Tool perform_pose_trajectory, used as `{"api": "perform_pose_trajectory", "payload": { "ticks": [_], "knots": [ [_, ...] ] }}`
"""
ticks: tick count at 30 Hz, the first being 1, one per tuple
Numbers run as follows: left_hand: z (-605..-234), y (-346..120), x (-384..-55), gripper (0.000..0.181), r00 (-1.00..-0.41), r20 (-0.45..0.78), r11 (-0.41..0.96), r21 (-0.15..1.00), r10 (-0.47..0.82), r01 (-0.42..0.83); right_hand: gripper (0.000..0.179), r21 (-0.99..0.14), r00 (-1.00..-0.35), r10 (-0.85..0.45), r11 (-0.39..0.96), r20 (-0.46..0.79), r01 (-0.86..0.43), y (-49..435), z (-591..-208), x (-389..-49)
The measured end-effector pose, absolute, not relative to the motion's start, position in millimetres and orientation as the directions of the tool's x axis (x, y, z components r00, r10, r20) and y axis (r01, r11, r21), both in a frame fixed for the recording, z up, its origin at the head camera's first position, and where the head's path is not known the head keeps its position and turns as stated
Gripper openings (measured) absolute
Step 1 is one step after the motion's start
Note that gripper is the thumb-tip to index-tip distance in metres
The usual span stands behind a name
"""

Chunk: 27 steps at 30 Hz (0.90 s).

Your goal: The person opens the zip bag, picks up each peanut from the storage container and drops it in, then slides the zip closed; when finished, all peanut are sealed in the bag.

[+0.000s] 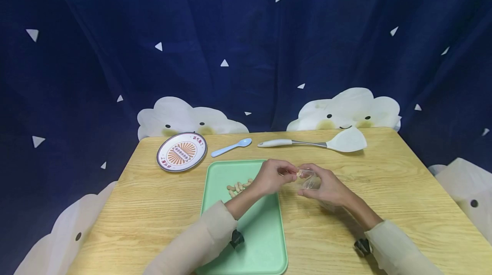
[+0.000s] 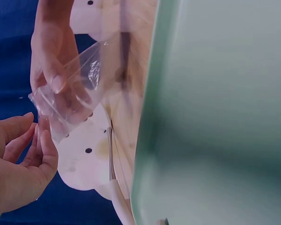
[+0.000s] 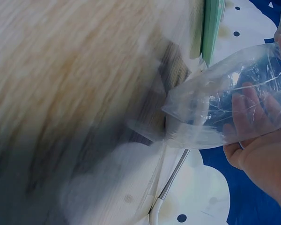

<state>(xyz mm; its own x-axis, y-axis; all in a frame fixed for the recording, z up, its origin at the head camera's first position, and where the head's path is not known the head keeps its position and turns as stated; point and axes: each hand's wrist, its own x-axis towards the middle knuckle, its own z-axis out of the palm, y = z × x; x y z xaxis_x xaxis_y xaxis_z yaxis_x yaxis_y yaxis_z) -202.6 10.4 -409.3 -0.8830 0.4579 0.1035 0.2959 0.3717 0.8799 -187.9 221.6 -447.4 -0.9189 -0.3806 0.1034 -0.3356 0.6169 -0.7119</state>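
A clear plastic bag (image 3: 206, 112) is held up over the table just right of the green tray (image 1: 250, 241). My right hand (image 1: 324, 186) grips it from the right, fingers and thumb spread around the film. From the other side my left hand (image 1: 276, 176) reaches across the tray's right edge. Its curled fingertips pinch at the bag's edge, where a small pale spot shows in the head view. In the left wrist view, the left fingers (image 2: 48, 150) meet the edge of the bag. Several peanuts (image 1: 238, 187) lie on the tray, partly hidden behind my left forearm.
A round patterned plate (image 1: 182, 152) stands at the back left of the wooden table (image 1: 153, 215). Beside it lies a light blue spoon (image 1: 231, 147). A white spatula (image 1: 312, 141) lies along the back right. Behind the table hangs a dark blue curtain (image 1: 246, 31).
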Motion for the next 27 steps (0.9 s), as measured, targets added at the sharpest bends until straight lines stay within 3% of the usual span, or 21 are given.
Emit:
{"api": "perform_pose_trajectory", "payload": {
  "ticks": [9,27],
  "knots": [
    [-409,-20,-212,0.013,-0.907,0.124,0.364,0.888,0.402,0.282,0.065,-0.709,-0.914,-0.385,0.610,0.126,-0.354,222,-447,-188],
    [-440,-76,-230,0.014,-0.956,0.036,0.513,0.837,0.290,0.188,0.067,-0.712,-0.917,-0.380,0.609,0.123,-0.348,222,-447,-187]
  ]
}}
